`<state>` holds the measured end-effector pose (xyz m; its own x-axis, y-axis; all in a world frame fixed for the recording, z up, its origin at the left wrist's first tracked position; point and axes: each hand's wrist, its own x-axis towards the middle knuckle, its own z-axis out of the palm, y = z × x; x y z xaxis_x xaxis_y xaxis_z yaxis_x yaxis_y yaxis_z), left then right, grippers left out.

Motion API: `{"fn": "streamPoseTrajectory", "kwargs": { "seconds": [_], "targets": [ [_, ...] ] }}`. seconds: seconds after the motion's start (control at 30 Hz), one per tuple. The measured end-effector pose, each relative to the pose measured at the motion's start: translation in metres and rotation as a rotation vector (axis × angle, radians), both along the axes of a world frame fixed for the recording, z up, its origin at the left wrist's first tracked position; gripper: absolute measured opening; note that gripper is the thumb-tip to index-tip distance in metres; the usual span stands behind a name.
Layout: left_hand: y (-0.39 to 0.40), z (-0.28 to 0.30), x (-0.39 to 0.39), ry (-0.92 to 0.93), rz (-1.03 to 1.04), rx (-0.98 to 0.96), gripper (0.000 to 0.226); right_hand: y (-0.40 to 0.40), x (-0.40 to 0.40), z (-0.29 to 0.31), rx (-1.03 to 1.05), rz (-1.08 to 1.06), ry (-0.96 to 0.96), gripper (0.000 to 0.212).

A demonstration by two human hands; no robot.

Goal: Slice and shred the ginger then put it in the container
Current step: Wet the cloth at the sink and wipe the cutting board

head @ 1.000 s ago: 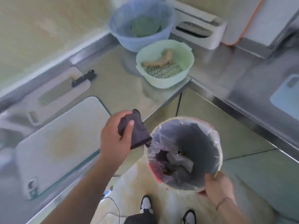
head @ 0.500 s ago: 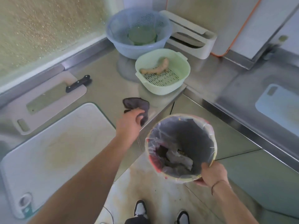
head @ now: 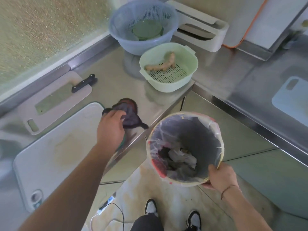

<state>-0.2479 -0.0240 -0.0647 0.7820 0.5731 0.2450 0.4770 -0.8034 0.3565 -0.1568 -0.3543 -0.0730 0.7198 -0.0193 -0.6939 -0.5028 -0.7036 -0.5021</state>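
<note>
Stainless-steel table (head: 106, 84) in a kitchen corner, a dark cloth under one hand and a lined bin in the other.

Left hand (head: 110, 129) lies on the dark cloth (head: 129, 112) at the table's front edge, its fingers (head: 119, 115) bent over the fabric; whether they grip it or only press on it I cannot tell. Right hand (head: 220, 176) holds the bin (head: 185, 147) off the floor, thumb hooked over the near rim and fingers clenched under it. Beyond the left fingers, the ginger (head: 160, 64) lies whole in the green colander (head: 168, 69), with a blue colander (head: 143, 25) just behind. Left of those fingers sit a white cutting board (head: 55, 152) and a cleaver (head: 66, 95) on a smaller board (head: 56, 104).
</note>
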Motion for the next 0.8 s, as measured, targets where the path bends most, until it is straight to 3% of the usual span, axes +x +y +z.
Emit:
{"fn": "streamPoseTrajectory", "kwargs": {
  "seconds": [0.1,0.23,0.3,0.37,0.47,0.53,0.63,0.8],
  "targets": [
    [-0.038,-0.018,-0.016,0.009,-0.028,-0.071,0.032,0.000,-0.001,0.000,0.007,0.003,-0.008,0.014],
    [-0.140,-0.033,-0.038,-0.007,-0.395,-0.226,0.033,-0.007,-0.002,0.000,0.001,0.038,-0.006,0.013],
    [-0.172,-0.034,-0.038,-0.092,-0.309,-0.321,0.024,-0.012,-0.003,0.003,-0.008,0.081,-0.010,0.015],
    [-0.181,-0.025,-0.031,-0.308,-0.082,-0.408,0.019,-0.017,-0.006,0.006,-0.018,0.121,-0.012,0.014],
    [-0.160,0.004,-0.016,-0.557,0.133,-0.314,0.018,-0.029,-0.012,0.012,-0.032,0.165,-0.010,0.014],
    [-0.122,0.020,-0.007,-0.620,0.218,-0.223,0.013,-0.033,-0.017,0.015,-0.039,0.187,-0.007,0.016],
    [-0.047,0.026,0.010,-0.512,0.268,-0.170,0.017,-0.032,-0.020,0.024,-0.030,0.192,-0.028,0.016],
    [0.048,0.017,0.033,-0.227,0.352,-0.250,0.016,-0.011,-0.009,0.030,-0.030,0.183,-0.050,0.018]
  ]
}}
